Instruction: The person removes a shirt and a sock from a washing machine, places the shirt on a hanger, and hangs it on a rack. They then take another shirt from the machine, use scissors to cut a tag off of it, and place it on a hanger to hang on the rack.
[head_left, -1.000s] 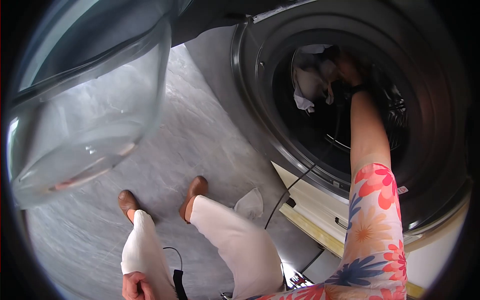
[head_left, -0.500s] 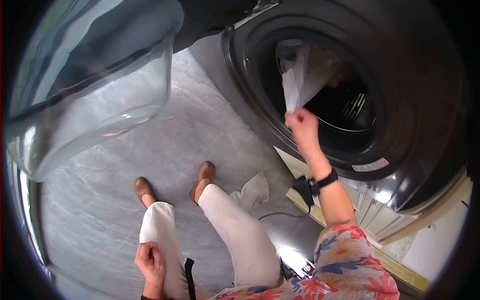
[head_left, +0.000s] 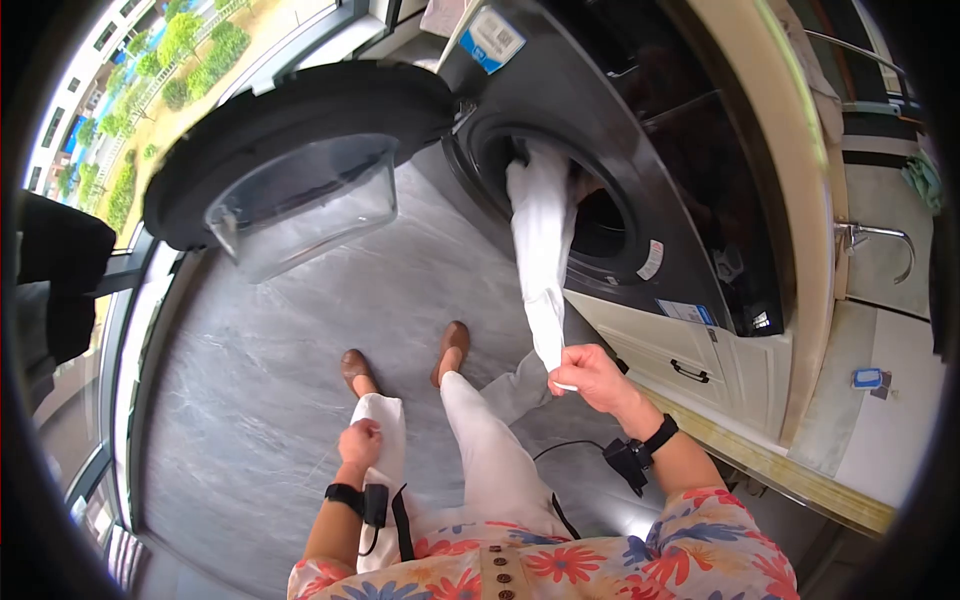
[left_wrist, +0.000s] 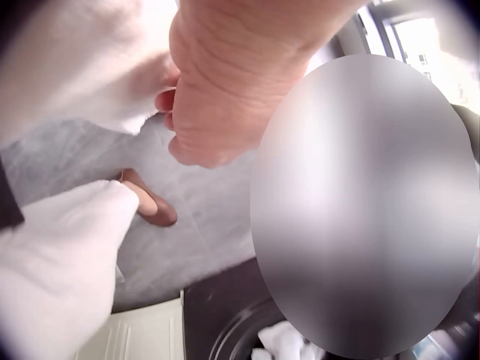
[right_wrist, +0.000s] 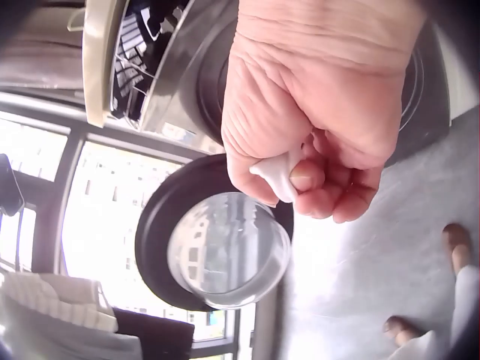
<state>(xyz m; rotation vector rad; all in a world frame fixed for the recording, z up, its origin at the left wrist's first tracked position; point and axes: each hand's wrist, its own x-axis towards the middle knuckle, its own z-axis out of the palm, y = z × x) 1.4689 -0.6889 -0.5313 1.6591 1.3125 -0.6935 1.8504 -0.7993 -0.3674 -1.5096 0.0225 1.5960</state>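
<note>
My right hand (head_left: 592, 378) grips the lower end of a white garment (head_left: 540, 240), which stretches up into the round opening of the dark front-loading washing machine (head_left: 650, 180). A small fold of white fabric (right_wrist: 279, 174) pokes out between thumb and curled fingers in the right wrist view. Inside the drum, the garment's far end is hidden. My left hand (head_left: 360, 442) rests by the knee of the white trousers, its fingers loosely curled and holding nothing. In the left wrist view, white cloth (left_wrist: 283, 341) shows in the machine's opening.
The washer's round glass door (head_left: 310, 200) hangs open at the left, over the grey floor (head_left: 270, 370). A pale piece of cloth (head_left: 515, 388) lies on the floor beside the leg. White cabinet drawers (head_left: 690, 370) sit below the machine; a tap (head_left: 880, 235) is at right.
My right hand came out of the drum gripping the white garment and drew it toward me, so a long stretch hangs outside. My left hand stays by the knee; the head view has tilted up.
</note>
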